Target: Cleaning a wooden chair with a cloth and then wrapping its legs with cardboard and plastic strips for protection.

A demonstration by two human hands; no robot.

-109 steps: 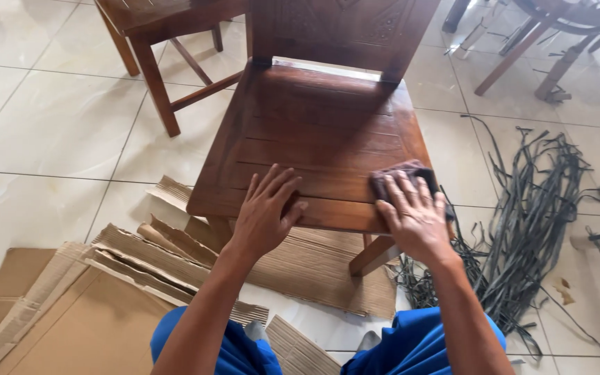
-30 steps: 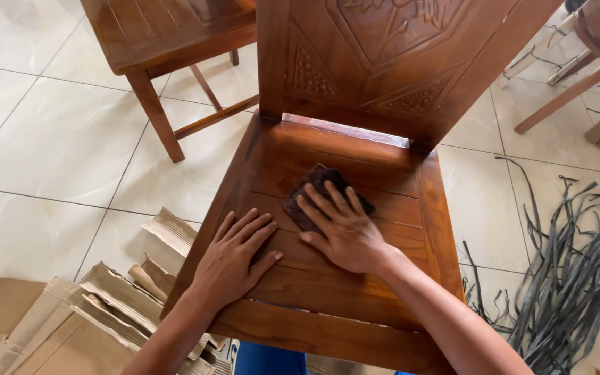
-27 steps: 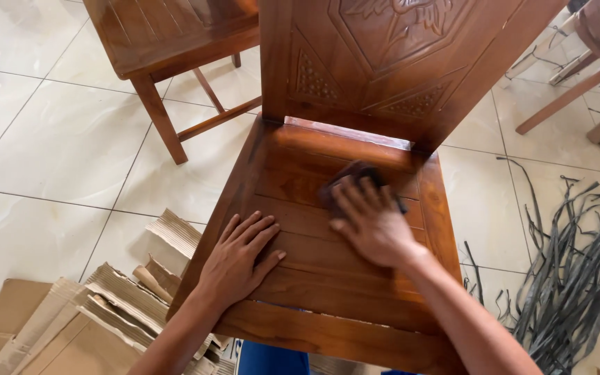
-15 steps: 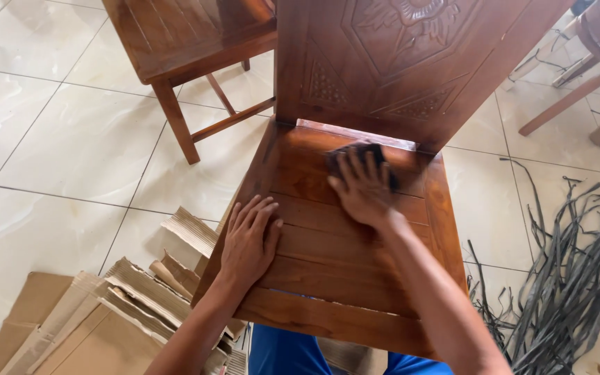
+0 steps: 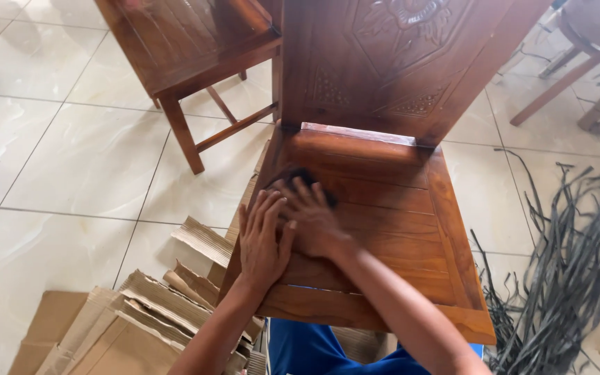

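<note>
Right hand presses dark pad on chair seat, left hand alongside

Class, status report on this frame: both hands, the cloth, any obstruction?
Left hand flat on chair seat. Right hand pressing dark cloth. No obstruction on seat.

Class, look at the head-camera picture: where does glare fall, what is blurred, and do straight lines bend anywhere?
Head view: daylight puts pale glare on the chair back and a sheen on the floor tiles; the right hand over the dark cloth is a little motion-blurred, the left hand sharper; tile joints and the chair's sides splay outward, a wide-lens effect; shadows are soft.
</note>
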